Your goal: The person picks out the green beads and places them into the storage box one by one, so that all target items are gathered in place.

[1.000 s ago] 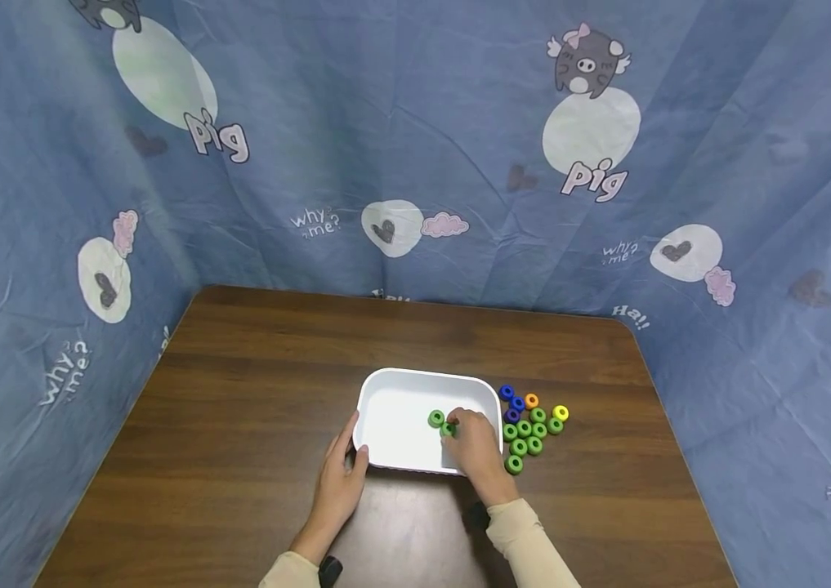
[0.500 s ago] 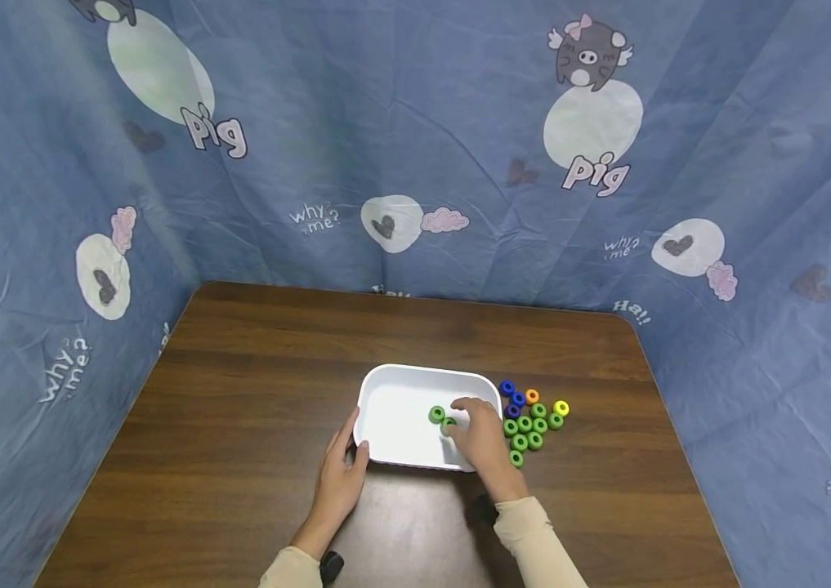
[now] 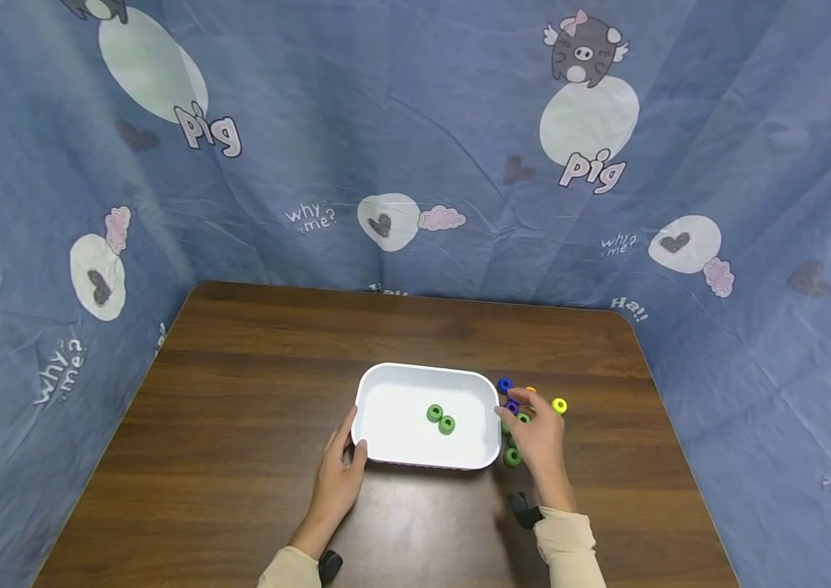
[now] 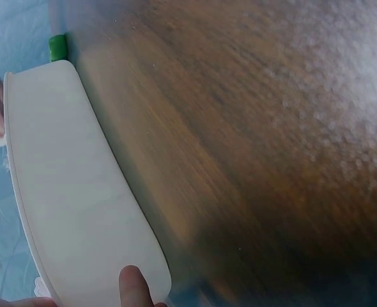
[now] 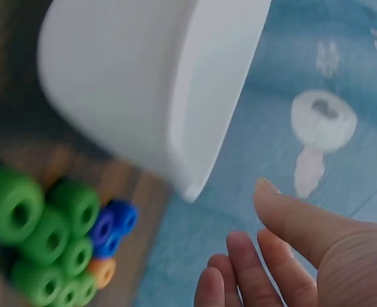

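Note:
A white plastic tray sits on the table with two green rings touching each other inside it. My left hand grips the tray's near left corner, thumb against its front wall. Just past the tray's right edge, my right hand hovers over the loose rings, fingers apart and nothing between them. Beneath it lie several green rings, partly hidden by the hand in the head view. Several blue rings and an orange ring lie beyond the green ones.
A yellow ring lies to the right of the group. The brown wooden table meets a blue printed cloth at its back and sides. Black straps with cameras sit at the wrists.
My right hand has let go of a green ring in the tray, risen and moved right over the loose rings. My left hand has stayed at the tray's corner.

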`<state>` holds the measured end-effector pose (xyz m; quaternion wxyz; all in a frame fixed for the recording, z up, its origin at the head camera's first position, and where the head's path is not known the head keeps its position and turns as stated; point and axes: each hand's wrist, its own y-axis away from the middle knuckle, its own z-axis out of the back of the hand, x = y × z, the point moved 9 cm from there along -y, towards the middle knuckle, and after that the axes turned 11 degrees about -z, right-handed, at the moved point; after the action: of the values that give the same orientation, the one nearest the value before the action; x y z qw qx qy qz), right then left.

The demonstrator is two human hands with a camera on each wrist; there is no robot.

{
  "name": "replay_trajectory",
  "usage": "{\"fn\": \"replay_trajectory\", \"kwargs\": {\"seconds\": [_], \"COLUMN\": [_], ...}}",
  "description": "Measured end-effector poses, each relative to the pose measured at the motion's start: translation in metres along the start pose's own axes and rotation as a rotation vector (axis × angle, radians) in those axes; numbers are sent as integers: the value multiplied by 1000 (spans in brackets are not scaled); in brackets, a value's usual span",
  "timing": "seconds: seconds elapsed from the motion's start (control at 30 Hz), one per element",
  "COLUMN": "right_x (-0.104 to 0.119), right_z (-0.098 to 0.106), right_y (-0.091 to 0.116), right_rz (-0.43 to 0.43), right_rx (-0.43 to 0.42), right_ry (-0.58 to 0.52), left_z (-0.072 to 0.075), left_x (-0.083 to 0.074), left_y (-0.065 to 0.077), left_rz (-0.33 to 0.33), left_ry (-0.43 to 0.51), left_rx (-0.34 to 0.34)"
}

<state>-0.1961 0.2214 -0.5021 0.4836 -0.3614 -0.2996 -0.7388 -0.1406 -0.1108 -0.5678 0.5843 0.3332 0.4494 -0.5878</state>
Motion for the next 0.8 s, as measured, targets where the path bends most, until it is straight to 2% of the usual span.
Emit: {"fn": "replay_trajectory", "kwargs": {"seconds": [0.2, 0.47, 0.8], "right_x": [-30, -60, -91], "right_z": [19, 32, 27], "right_y": [0, 6, 20], "right_rz": [-65, -123, -175], "right_rx": [-14, -39, -23], "right_ry": [-17, -13, 25], "left_z": [0, 1, -1], "left_x": [0, -1, 0], "left_y": [0, 0, 0], "left_rz": [13, 18, 19], "left_ry": [-11, -6, -14], "left_rx": [1, 1, 6]}}
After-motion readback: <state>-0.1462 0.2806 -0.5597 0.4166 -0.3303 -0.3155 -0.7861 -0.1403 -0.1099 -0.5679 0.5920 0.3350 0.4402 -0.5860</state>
